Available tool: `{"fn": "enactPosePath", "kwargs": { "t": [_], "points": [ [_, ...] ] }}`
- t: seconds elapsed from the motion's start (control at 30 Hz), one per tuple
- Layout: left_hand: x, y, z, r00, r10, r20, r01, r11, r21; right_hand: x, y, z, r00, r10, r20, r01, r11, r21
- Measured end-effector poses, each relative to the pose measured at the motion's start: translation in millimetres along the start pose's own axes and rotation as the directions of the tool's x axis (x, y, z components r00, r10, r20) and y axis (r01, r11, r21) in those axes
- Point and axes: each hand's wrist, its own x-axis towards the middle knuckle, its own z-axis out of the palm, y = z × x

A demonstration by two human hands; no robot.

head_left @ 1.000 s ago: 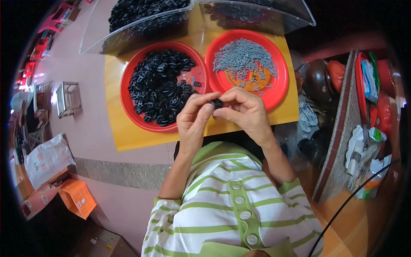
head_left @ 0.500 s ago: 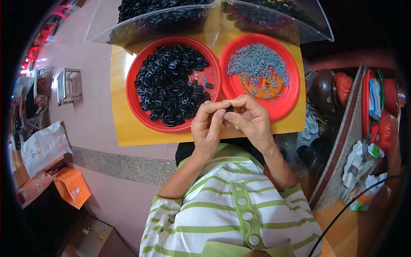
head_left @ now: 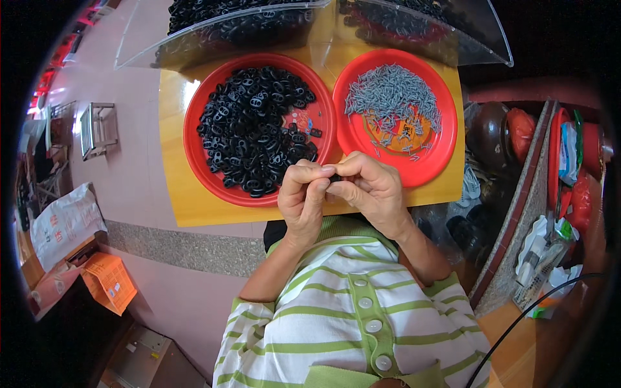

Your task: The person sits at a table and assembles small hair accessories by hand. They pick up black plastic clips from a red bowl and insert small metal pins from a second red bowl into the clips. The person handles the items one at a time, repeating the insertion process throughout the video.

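Note:
My left hand [head_left: 303, 202] and my right hand [head_left: 374, 194] meet in front of the trays, fingertips together. Pinched between them is a small black plastic piece [head_left: 334, 178], mostly covered by the fingers. Whether a pin is also in the fingers, I cannot make out. Beyond my left hand, a round red tray [head_left: 191, 155] holds a heap of black oval plastic pieces [head_left: 249, 129] with holes. Beside it, beyond my right hand, a red plate [head_left: 446, 139] carries a pile of small grey metal pins or screws [head_left: 391, 90].
Clear plastic bins [head_left: 226, 35] of more black pieces stand at the far edge of the yellow board [head_left: 173, 187]. On the right are a dark round jar [head_left: 486, 132] and a stone-edged ledge [head_left: 511, 213]. A metal stool [head_left: 97, 129] and an orange basket [head_left: 108, 281] are on the left.
Both hands have shifted slightly left and nearer to me, still pinching the black piece. The view has moved a little, so the trays appear slightly larger.

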Motion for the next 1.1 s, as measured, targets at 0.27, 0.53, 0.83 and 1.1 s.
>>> {"fn": "enactPosePath", "kwargs": {
  "t": [0.27,0.53,0.83,1.1],
  "points": [
    [23,8,-2,0.995,0.075,0.059,-0.091,0.931,0.354,17,-12,-12,0.995,0.086,-0.057,-0.090,0.993,-0.078],
    [72,15,-14,0.936,0.099,0.337,-0.350,0.224,0.909,116,-84,-103,0.651,-0.674,-0.348,0.273,0.637,-0.721],
    [69,9,-16,0.934,0.036,0.356,-0.358,0.139,0.923,99,-67,-125,0.718,-0.602,-0.349,0.062,0.555,-0.830],
    [70,8,-17,0.920,0.080,0.385,-0.393,0.168,0.904,12,-1,-76,0.991,-0.060,-0.116,-0.045,0.676,-0.735]
  ]
}}
